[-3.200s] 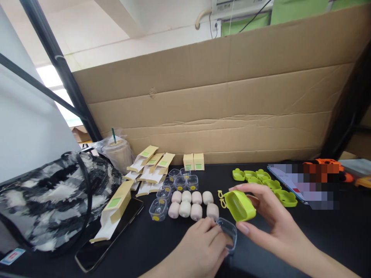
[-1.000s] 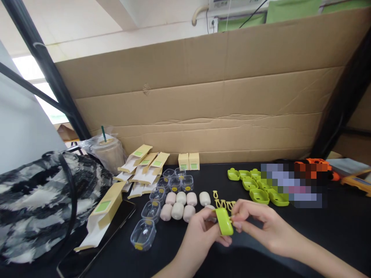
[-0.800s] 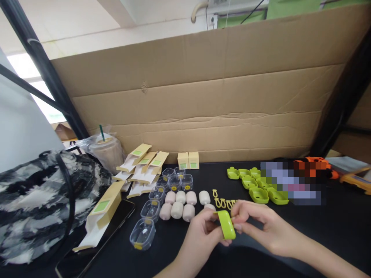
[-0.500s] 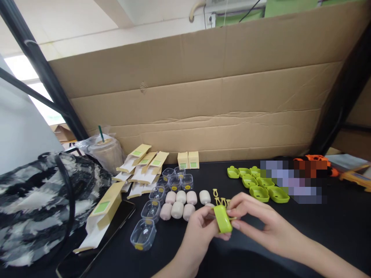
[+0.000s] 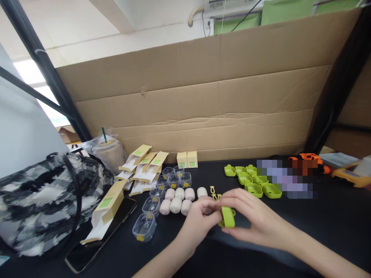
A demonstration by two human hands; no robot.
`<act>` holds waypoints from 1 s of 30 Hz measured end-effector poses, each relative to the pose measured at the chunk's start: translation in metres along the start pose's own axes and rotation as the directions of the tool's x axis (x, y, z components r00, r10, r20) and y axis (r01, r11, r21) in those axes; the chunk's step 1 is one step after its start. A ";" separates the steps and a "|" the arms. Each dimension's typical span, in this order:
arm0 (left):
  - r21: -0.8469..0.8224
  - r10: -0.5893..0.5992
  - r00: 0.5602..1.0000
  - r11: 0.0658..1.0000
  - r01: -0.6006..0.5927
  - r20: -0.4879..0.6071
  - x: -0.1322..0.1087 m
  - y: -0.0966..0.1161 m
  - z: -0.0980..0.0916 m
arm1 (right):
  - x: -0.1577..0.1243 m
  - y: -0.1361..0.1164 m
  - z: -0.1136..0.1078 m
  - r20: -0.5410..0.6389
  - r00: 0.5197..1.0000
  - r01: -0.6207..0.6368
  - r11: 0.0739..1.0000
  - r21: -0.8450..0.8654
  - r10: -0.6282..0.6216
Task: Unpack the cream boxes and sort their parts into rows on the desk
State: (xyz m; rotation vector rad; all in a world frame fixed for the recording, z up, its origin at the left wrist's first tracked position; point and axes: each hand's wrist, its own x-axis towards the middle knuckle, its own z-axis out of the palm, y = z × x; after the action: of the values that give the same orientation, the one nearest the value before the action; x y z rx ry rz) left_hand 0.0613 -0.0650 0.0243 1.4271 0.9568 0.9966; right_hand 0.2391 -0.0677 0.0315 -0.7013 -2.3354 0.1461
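My right hand [image 5: 249, 214] grips a lime-green plastic cover [image 5: 228, 217], its thumb below and its fingers over the top. A small loop shows at the cover's right side. My left hand [image 5: 199, 218] is closed at the cover's left side, fingertips pressed together; what they pinch, if anything, is hidden. Just behind the hands lie small yellowish loops [image 5: 212, 189]. Pink and white rounded pieces [image 5: 176, 205] stand in rows to the left, partly covered by my left hand. Several more green covers [image 5: 253, 190] lie open side up at the right.
Clear plastic cups [image 5: 144, 227] line the left of the pieces. Folded cartons [image 5: 147, 170], a phone [image 5: 84, 253], a patterned bag [image 5: 43, 200] and a bagged drink cup [image 5: 110, 154] are further left. Two small boxes [image 5: 191, 159] stand by the cardboard wall [image 5: 197, 100]. An orange object [image 5: 308, 164] lies right.
The green cover has turned more upright, and my right hand now wraps over it. My left hand's fingers have shifted to its left edge. The camera view has moved slightly.
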 end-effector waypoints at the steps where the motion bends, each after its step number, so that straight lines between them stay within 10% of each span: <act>1: 0.027 0.015 1.000 1.000 -0.015 -0.015 0.001 0.005 0.000 | 0.000 0.002 -0.003 -0.038 0.999 0.016 1.000 -0.008 -0.016; 10: 0.233 0.069 0.995 0.969 -0.085 0.075 0.052 0.058 -0.023 | 0.000 0.020 -0.033 -0.466 0.883 -0.107 0.990 -0.089 0.053; 16: 0.569 -0.037 0.967 0.814 -0.118 0.253 0.113 0.036 -0.021 | 0.002 0.035 -0.033 -0.473 0.803 -0.255 0.926 0.277 0.363; 30: 0.859 -0.241 0.886 0.439 -0.263 0.395 0.129 0.004 -0.024 | 0.003 0.040 -0.035 -0.494 0.793 -0.252 0.931 0.266 0.356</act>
State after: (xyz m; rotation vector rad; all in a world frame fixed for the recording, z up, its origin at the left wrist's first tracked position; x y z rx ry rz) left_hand 0.0802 0.0638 0.0383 2.4403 1.1533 -0.0310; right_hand 0.2775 -0.0349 0.0483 -0.8914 -1.6365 0.2726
